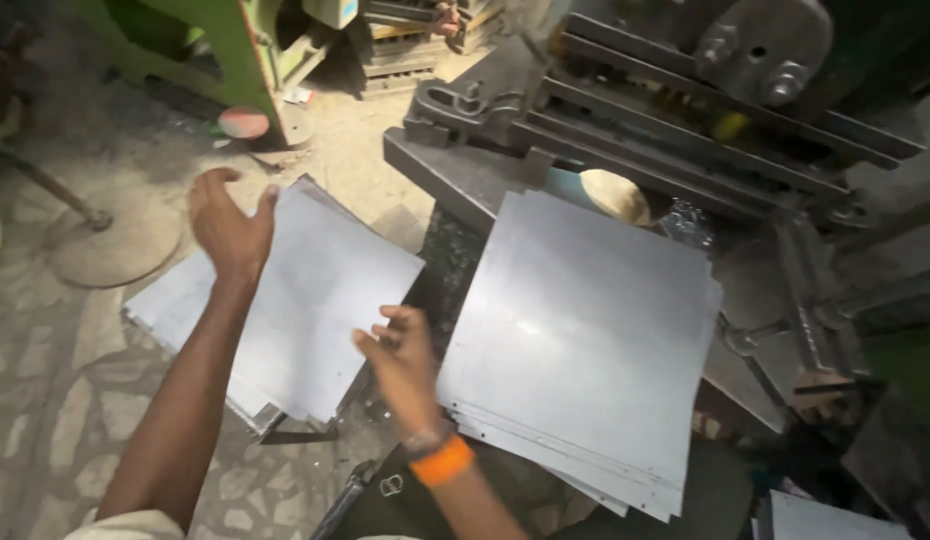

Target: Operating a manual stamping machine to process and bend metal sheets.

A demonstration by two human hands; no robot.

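You stand over a dusty stone floor beside a dark steel machine; a green frame sits far left. The right sheet stack rests on the machine bed, the left sheet stack lower. Your left hand lies fingers spread on the left stack's far edge; your right hand, loosely curled and empty, hovers between the stacks.

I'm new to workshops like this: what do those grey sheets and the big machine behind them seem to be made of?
The two stacks of sheets look like thin sheet metal, probably steel or aluminium: flat, grey, with a dull satin sheen and soft glare. The machine seems to be heavy cast iron or steel: dark, thick, bolted bars, grimy and unpolished.
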